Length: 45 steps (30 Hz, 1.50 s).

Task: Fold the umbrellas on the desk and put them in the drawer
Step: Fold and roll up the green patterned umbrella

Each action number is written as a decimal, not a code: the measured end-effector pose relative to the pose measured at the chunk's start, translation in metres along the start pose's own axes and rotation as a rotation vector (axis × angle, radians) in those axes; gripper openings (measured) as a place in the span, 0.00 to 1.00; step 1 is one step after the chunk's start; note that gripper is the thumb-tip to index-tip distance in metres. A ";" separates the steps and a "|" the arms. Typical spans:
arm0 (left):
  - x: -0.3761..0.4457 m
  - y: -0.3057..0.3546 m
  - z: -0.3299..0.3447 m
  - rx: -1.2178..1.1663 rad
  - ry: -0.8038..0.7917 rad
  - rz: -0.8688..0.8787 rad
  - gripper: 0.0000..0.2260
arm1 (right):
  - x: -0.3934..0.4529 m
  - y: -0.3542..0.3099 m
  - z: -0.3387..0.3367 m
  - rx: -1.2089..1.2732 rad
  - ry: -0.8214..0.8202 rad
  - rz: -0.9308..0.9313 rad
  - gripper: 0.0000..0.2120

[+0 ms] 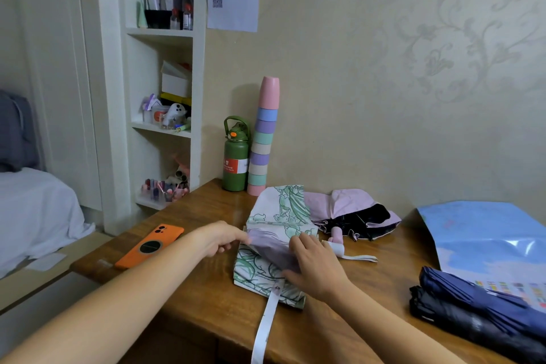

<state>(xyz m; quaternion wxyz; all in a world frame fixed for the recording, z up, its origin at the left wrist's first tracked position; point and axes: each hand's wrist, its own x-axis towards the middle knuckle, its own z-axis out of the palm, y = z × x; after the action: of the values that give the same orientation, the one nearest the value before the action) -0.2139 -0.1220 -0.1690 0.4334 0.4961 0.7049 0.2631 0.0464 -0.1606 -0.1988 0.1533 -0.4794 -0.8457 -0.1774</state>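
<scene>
Head view, floral umbrella point(274, 224) lengthwise — handle rightward

A home bedroom: bed point(35, 215) beside wooden desk point(192, 283), cluttered wall shelves point(162, 76), patterned wallpaper point(413, 68).

dim, warm indoor light with a greenish cast. soft shadow behind the tall stack of pastel plastic cups point(263, 139) on the wall. white glare on the glossy light-blue plastic bag point(484, 233). wide-angle bending at edges; slightly soft overall.
</scene>
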 end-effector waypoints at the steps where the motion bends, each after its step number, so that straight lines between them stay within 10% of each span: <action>1: -0.001 0.001 0.000 -0.005 0.001 0.004 0.17 | -0.001 -0.003 0.002 -0.031 -0.020 0.007 0.19; 19: -0.010 0.005 0.014 -0.321 0.109 0.306 0.08 | -0.007 -0.018 0.009 -0.013 0.171 -0.072 0.18; 25: -0.008 0.001 0.014 -0.176 0.137 0.205 0.21 | -0.008 -0.015 0.003 -0.037 0.236 0.023 0.14; 33: -0.009 0.003 0.011 -0.254 0.096 0.211 0.14 | -0.006 -0.001 0.006 -0.135 0.149 -0.120 0.25; 45: -0.018 0.003 0.009 -0.131 0.086 0.217 0.09 | -0.012 -0.011 0.004 -0.109 -0.089 0.038 0.14</action>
<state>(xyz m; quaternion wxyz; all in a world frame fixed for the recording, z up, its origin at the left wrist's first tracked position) -0.2023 -0.1386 -0.1648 0.4035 0.5283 0.6461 0.3750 0.0424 -0.1732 -0.2091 0.0925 -0.5107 -0.8314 -0.1988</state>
